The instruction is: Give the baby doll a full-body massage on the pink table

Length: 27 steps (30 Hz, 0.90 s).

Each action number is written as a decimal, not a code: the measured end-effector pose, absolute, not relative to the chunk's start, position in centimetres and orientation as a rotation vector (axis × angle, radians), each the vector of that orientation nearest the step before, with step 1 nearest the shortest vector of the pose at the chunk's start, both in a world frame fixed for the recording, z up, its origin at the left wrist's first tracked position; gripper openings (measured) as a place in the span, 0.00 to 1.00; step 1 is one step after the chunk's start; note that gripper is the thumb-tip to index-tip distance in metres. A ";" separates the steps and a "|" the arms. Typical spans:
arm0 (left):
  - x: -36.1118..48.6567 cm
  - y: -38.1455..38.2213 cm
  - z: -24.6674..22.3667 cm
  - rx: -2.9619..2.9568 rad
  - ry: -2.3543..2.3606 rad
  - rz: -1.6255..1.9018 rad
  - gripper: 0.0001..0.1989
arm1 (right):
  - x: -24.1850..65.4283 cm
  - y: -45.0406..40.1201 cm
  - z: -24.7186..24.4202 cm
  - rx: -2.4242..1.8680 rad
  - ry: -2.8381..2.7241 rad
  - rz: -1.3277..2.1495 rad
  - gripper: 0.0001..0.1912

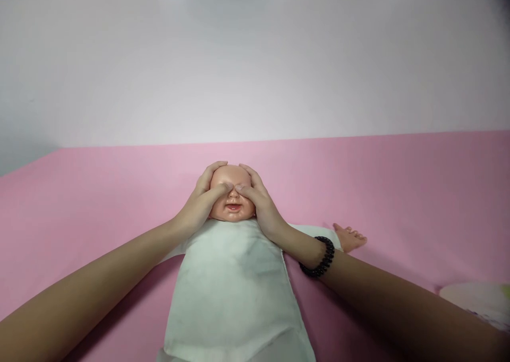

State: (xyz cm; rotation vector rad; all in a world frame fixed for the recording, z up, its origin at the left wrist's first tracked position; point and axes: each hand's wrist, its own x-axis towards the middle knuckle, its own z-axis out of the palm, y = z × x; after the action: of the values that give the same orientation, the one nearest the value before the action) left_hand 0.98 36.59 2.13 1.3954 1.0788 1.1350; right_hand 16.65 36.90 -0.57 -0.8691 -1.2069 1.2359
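Left hand [195,205] and right hand [265,205] grip the head [231,175] of a doll [235,264] between them, one on each side, fingers curved round toward the crown and thumbs laid inward across the eyes, their tips close together at the bridge of the nose. The doll lies face up on a pink worktop [119,192], in front of the person and near the middle of the view. Its long axis runs straight away from the wearer, crown toward the wall [255,59], lower body toward the near edge of the view. The mouth and chin show between the wrists.

A pale garment [231,298] covers the trunk, with a greyish fold [285,348] at its lower end. One sleeve [313,232] reaches out to the right, ending in a small doll hand [350,238]; the other passes behind the left forearm and is mostly hidden. The right wrist wears a black coiled band [330,256]. Beyond the right forearm, at the right edge, lies a pale patterned thing [466,295], partly hidden by that arm.
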 end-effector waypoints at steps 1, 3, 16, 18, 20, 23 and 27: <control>1.0 36.6 2.1 1.393 1.090 1.136 0.27 | 16.6 36.9 -0.6 -0.879 -1.205 1.234 0.30; 1.1 36.8 2.1 1.386 1.125 1.142 0.24 | 16.6 37.1 -0.6 -0.892 -1.185 1.235 0.30; 1.0 36.8 2.0 1.329 1.041 1.137 0.26 | 16.6 37.1 -0.7 -0.879 -1.198 1.230 0.29; 1.0 36.8 1.9 1.339 1.031 1.129 0.27 | 16.6 37.1 -0.7 -0.890 -1.202 1.219 0.30; 1.0 36.9 2.0 1.351 1.066 1.132 0.25 | 16.5 37.3 -0.7 -0.897 -1.182 1.211 0.28; 1.1 36.9 2.2 1.369 1.107 1.130 0.23 | 16.4 37.5 -0.6 -0.883 -1.153 1.220 0.28; 1.2 36.9 2.4 1.366 1.069 1.138 0.23 | 16.4 37.5 -0.5 -0.863 -1.145 1.231 0.28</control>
State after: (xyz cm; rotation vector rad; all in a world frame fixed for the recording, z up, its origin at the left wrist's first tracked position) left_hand 1.18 36.87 2.45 1.3659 1.0688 1.1381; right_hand 16.39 37.46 -0.52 -0.8632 -1.1450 1.2310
